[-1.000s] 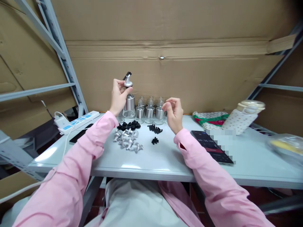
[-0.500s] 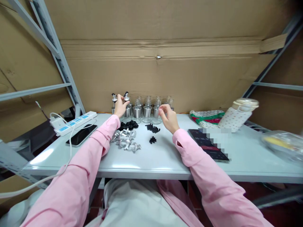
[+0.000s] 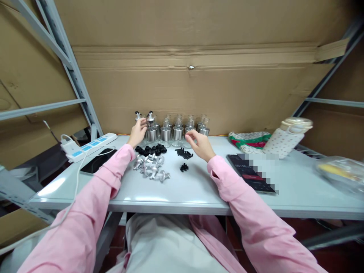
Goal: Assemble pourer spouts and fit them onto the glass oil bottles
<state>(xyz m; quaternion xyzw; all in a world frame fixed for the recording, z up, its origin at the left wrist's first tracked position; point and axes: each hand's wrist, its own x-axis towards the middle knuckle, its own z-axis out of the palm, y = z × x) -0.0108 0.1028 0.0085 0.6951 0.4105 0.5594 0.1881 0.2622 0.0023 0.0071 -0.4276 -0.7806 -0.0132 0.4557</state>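
L hand (image 3: 138,133), fingers loosely parted, just beside spouted btl (image 3: 151,131); R hand (image 3: 200,145) slack, nr other glass btls (image 3: 178,132), contents unclear.

Short black rods (image 3: 184,153) lie between the left hand (image 3: 138,132) and right hand (image 3: 201,145), metal-sleeved clear glass bottles (image 3: 178,133) beyond the right.

– what's hidden at the bottles (image 3: 178,133)?
– the left hand (image 3: 138,133) covers part; whether it touches the spout (image 3: 150,116), i can't tell.
– in front of them?
– black bits (image 3: 184,167), too small to name.
– far right of them?
– clear plastic (image 3: 352,165), blurred and cropped.
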